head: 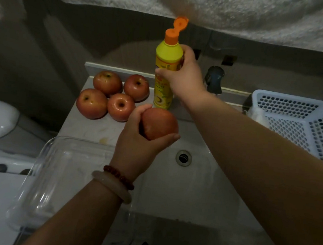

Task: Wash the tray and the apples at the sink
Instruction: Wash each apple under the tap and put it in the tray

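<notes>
Left hand cups an apple over the sink, right hand wraps the soap bottle (cap flipped open), clear tray waiting left, so tip gently, one small squirt.

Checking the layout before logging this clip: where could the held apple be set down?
Bare counter lies between the four apples and the clear tray. The sink basin around the drain is open too. It is crowded at the back: the apples, the soap bottle in the right hand, the tap, the basket.
</notes>
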{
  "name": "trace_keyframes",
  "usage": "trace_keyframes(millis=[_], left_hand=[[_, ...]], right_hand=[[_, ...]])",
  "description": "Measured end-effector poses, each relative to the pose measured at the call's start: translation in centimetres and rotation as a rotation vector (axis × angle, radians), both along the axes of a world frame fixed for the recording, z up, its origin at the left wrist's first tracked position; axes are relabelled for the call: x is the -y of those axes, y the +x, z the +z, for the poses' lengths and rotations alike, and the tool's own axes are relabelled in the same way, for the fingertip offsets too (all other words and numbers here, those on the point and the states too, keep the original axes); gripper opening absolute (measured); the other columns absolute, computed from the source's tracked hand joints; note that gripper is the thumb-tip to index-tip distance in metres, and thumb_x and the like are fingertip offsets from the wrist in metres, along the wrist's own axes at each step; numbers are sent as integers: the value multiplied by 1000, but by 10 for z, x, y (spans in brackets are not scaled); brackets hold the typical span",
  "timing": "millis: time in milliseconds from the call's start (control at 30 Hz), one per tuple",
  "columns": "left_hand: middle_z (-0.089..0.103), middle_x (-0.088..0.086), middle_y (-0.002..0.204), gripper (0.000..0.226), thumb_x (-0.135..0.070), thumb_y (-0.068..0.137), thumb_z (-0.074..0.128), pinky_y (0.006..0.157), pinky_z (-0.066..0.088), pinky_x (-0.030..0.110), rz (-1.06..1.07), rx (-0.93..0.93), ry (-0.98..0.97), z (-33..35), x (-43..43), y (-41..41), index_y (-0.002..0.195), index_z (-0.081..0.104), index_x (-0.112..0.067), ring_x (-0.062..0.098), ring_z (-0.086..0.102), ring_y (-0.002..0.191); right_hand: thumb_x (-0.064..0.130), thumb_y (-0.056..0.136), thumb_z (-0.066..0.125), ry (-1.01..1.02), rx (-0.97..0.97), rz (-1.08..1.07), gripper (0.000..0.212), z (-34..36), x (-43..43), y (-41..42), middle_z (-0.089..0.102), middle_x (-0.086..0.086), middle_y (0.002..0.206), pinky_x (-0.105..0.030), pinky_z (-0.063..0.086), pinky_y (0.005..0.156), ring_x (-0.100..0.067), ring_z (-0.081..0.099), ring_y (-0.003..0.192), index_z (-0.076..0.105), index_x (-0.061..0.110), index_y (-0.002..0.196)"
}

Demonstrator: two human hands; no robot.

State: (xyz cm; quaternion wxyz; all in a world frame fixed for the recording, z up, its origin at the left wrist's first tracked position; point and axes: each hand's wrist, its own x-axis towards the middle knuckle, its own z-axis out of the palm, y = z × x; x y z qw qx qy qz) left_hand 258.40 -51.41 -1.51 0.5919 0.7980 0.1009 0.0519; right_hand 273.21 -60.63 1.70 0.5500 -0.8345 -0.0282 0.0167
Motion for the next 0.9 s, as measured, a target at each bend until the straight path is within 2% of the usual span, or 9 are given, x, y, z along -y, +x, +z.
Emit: trace_keyframes(millis=[100, 200, 300, 433, 567, 667, 733, 867, 900], left_hand=[[40, -29, 112, 79, -37, 62, 84, 79, 50, 19, -27, 7, -5, 0, 1, 1, 129, 42, -39, -3, 51, 99], [46, -25, 113, 70, -39, 64, 81, 73, 49, 12, -74, 16, 8, 3, 2, 1, 119, 38, -48, -3, 53, 98], [51, -23, 115, 66, -33, 70, 74, 86, 50, 17, -175, 83, 132, 3, 11, 0, 126, 40, -39, -6, 53, 104], [43, -26, 120, 86, -49, 58, 79, 85, 49, 12, -244, 97, 92, 9, 29, -8, 132, 37, -37, -5, 48, 111], [52, -11, 131, 98, -52, 52, 85, 86, 52, 23, -294, 67, -29, 14, 27, -3, 136, 40, -30, 5, 55, 114], [47, -10, 134, 94, -45, 54, 86, 80, 55, 19, -376, 63, -62, 24, 32, -7, 135, 39, -40, 7, 56, 112], [45, -10, 134, 91, -40, 53, 89, 80, 57, 28, -376, 23, -235, 24, 39, -6, 130, 41, -49, 13, 58, 111], [46, 13, 142, 89, -37, 67, 82, 96, 49, 51, -413, -44, -766, 26, 41, -11, 143, 37, -27, 34, 54, 123], [46, 15, 143, 86, -38, 72, 79, 98, 47, 51, -517, 51, -679, 31, 46, -13, 145, 35, -23, 36, 51, 126]], right_hand=[[37, 88, 68, -143, -49, 38, 93, 9, 9, -37, 27, -3, 158, -34, 26, 114, -19, 29, 142, 6, 19, 155], [49, 98, 40, -187, 99, 243, 68, 10, 26, -105, 13, 5, 161, -29, 16, 117, -7, 11, 146, 12, 24, 154], [48, 99, 26, -361, 175, 491, 57, 3, 44, -124, 9, 17, 156, -15, 3, 115, 3, -3, 143, 15, 28, 152], [29, 105, 33, -556, 72, 489, 56, 6, 70, -100, 7, 4, 161, -33, 13, 120, -14, 6, 148, 7, 22, 154], [24, 104, 33, -312, 253, 559, 49, 12, 83, -133, 0, 37, 147, -18, 5, 117, 9, -5, 141, 16, 30, 150], [34, 100, 42, -190, 99, 421, 54, 5, 88, -123, 27, 12, 156, -33, 19, 119, -14, 26, 144, 22, 31, 150], [45, 93, 35, -40, 30, 275, 46, 10, 89, -122, 41, 9, 146, -45, 35, 113, -13, 44, 130, 38, 43, 139], [31, 101, 28, -59, 384, 205, 42, 7, 78, -156, 28, 7, 156, -37, 20, 120, -14, 17, 148, 38, 28, 142], [31, 101, 27, -62, 419, 221, 42, 4, 79, -156, 28, 11, 155, -33, 18, 120, -12, 16, 148, 37, 28, 142]])
